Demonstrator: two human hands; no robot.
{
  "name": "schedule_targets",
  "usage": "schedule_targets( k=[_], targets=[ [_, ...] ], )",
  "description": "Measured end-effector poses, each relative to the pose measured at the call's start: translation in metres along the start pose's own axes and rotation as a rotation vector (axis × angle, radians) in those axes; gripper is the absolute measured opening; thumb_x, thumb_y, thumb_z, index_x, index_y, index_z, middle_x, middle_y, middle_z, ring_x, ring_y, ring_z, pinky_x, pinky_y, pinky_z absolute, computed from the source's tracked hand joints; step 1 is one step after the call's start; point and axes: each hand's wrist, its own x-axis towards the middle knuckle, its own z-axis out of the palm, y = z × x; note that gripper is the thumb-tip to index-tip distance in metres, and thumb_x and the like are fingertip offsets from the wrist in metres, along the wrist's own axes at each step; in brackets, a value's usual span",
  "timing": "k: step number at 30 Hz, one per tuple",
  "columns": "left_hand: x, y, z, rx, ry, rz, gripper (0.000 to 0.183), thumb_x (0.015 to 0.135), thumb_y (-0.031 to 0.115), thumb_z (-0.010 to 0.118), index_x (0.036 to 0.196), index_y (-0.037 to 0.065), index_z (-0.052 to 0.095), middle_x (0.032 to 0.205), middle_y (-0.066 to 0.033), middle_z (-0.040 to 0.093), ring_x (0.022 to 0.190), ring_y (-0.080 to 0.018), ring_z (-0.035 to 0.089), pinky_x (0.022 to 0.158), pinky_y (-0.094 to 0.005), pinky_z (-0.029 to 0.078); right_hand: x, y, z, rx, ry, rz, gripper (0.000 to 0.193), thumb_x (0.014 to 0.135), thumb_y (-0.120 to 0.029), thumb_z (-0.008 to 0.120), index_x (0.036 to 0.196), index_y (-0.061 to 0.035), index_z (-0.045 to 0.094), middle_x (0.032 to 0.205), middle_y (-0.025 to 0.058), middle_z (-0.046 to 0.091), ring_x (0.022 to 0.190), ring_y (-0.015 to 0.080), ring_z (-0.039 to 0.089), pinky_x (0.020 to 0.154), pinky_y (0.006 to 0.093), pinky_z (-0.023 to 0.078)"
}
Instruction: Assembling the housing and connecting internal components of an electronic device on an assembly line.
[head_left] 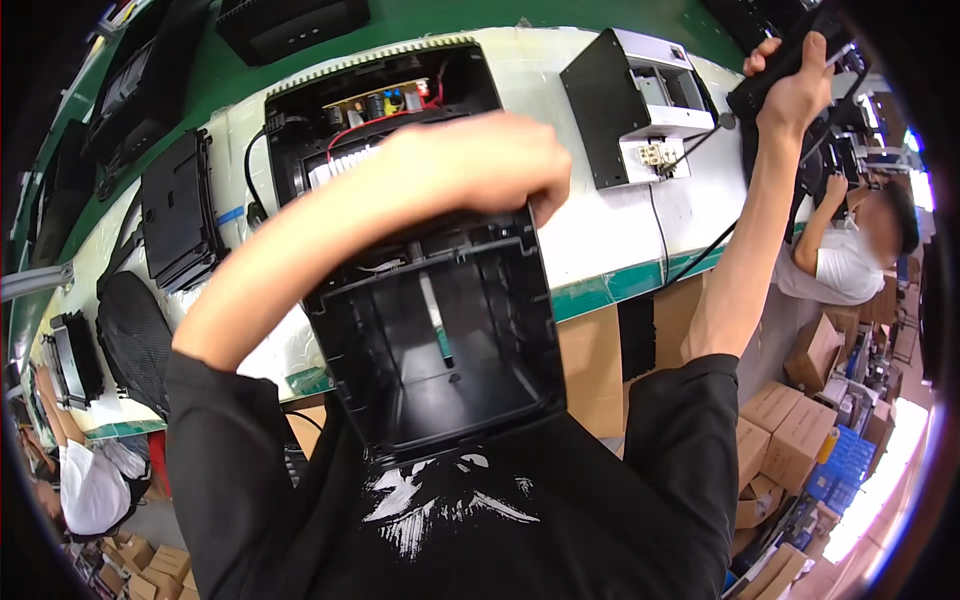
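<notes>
Against my body leans an open black appliance housing [450,390], its deep hollow facing up. Its far section holds a circuit board [385,103] with red wires. My left hand [515,165] reaches across it, fingers curled down at the right edge, partly hidden under the palm. Far out to the right, my right hand [795,90] is closed around a black, elongated part [775,85] whose kind I cannot tell. Dark cables run near that hand.
A metal test box [655,100] with a socket block stands on the white bench right of the housing. Black panels [178,210] and a black mesh-like piece [135,335] lie left. More black housings [290,25] stand behind. Two people work nearby; cartons [785,430] are stacked lower right.
</notes>
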Motion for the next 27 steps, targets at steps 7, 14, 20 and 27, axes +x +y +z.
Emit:
schedule_targets(
  k=[7, 14, 20, 27],
  targets=[
    [-0.145, 0.053, 0.031, -0.046, 0.737, -0.164, 0.049, 0.066, -0.011, 0.052, 0.111, 0.004, 0.059, 0.121, -0.0129, 0.056, 0.121, -0.0307, 0.047, 0.102, -0.0399, 0.035, -0.051, -0.011, -0.009, 0.053, -0.02, 0.078, 0.044, 0.092, -0.042, 0.044, 0.092, 0.0015, 0.048, 0.07, 0.0108, 0.052, 0.056, 0.0201, 0.049, 0.051, 0.033, 0.042],
    [-0.172, 0.097, 0.108, -0.559, 1.234, -0.712, 0.079, 0.067, -0.002, 0.049, 0.141, -0.006, 0.022, 0.147, -0.02, 0.025, 0.138, -0.0294, 0.023, 0.113, -0.0374, 0.015, -0.071, -0.133, -0.066, 0.248, -0.325, -0.298, 0.039, 0.076, -0.044, 0.052, 0.07, -0.0064, 0.045, 0.06, 0.0038, 0.043, 0.05, 0.015, 0.04, 0.051, 0.0256, 0.035],
    [-0.168, 0.094, 0.119, -0.523, 1.211, -0.744, 0.084, 0.061, -0.008, 0.046, 0.142, -0.005, 0.021, 0.149, -0.0202, 0.021, 0.14, -0.0292, 0.018, 0.114, -0.0369, 0.011, -0.131, -0.173, -0.026, 1.148, -0.284, -0.282, 0.028, 0.073, -0.028, 0.069, 0.067, -0.0082, 0.049, 0.061, -0.0031, 0.051, 0.044, 0.0057, 0.048, 0.047, 0.0145, 0.041],
    [-0.162, 0.091, 0.12, -0.569, 1.224, -0.702, 0.081, 0.062, -0.009, 0.046, 0.14, -0.003, 0.026, 0.148, -0.0207, 0.022, 0.14, -0.0295, 0.018, 0.114, -0.0375, 0.01, -0.143, -0.16, 0.005, 0.908, -0.321, -0.329, 0.039, 0.072, -0.034, 0.075, 0.063, -0.0114, 0.044, 0.061, -0.0034, 0.047, 0.043, 0.004, 0.046, 0.045, 0.0117, 0.038]
  ],
)
